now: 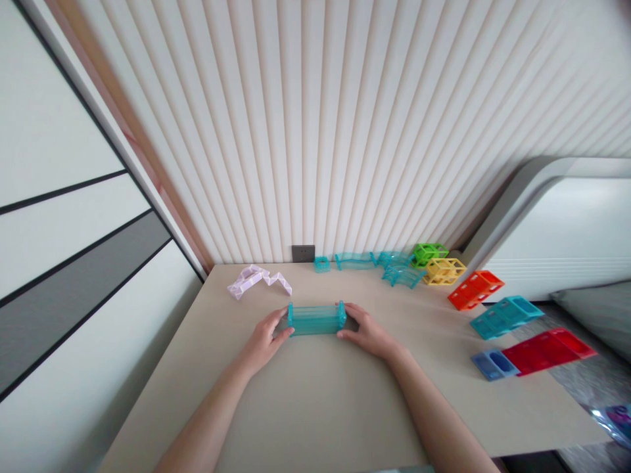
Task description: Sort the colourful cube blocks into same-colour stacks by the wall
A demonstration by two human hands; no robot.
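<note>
Between my two hands is a translucent teal plastic toy piece (316, 320), with an upright frame at each end and a long see-through body. My left hand (267, 338) grips its left end, thumb in front and fingers behind. At the right end, my right hand (365, 330) grips in the same way. The piece lies level, at or just above the tabletop; I cannot tell which. Further back, a small square teal piece (322, 264) and a curved teal piece (355, 261) rest near the wall. More curved teal pieces (400, 274) lie to their right.
A pale purple folding snake toy (249, 282) lies at the back left. Along the right stand green (428, 254), yellow (444, 270), orange (476, 290), teal (505, 316), red (547, 351) and blue (494, 364) open-frame blocks. A wall socket (303, 253) sits behind the table (315, 407).
</note>
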